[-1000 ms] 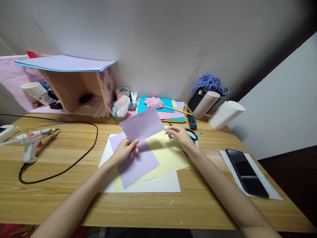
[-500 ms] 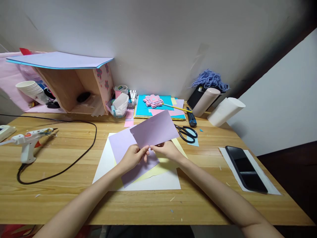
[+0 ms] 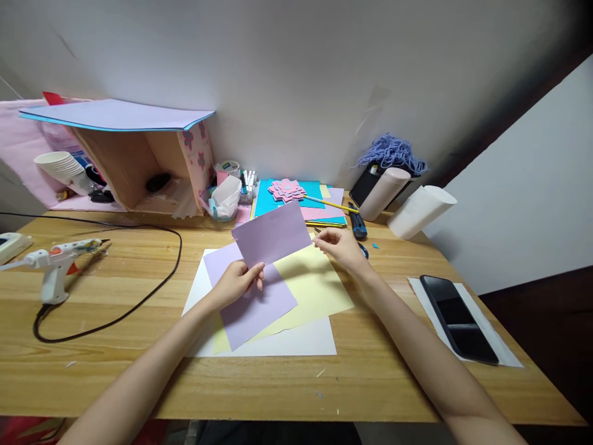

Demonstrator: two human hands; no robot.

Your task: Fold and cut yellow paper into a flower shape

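A rectangular piece of purple paper point(image 3: 273, 233) is held tilted above the desk. My left hand point(image 3: 237, 283) pinches its lower edge between thumb and fingers. At the paper's lower right corner, the fingers of my right hand point(image 3: 340, 247) are pinched together on or right against it. Underneath lie a larger purple sheet point(image 3: 259, 309), a yellow sheet point(image 3: 319, 290) and a white sheet point(image 3: 306, 340), overlapping. Black scissors point(image 3: 364, 250) are mostly hidden behind my right hand.
A glue gun point(image 3: 58, 266) with a looping black cord lies left. Behind stand an open box point(image 3: 197, 154), markers point(image 3: 249, 180) and a layered pink paper flower point(image 3: 287, 190) on coloured sheets. To the right are a utility knife point(image 3: 357, 224), paper rolls point(image 3: 419, 213) and a phone point(image 3: 458, 318).
My right hand has slid from the paper's lower edge to its right corner, now covering most of the scissors. My left hand and the paper have shifted slightly left.
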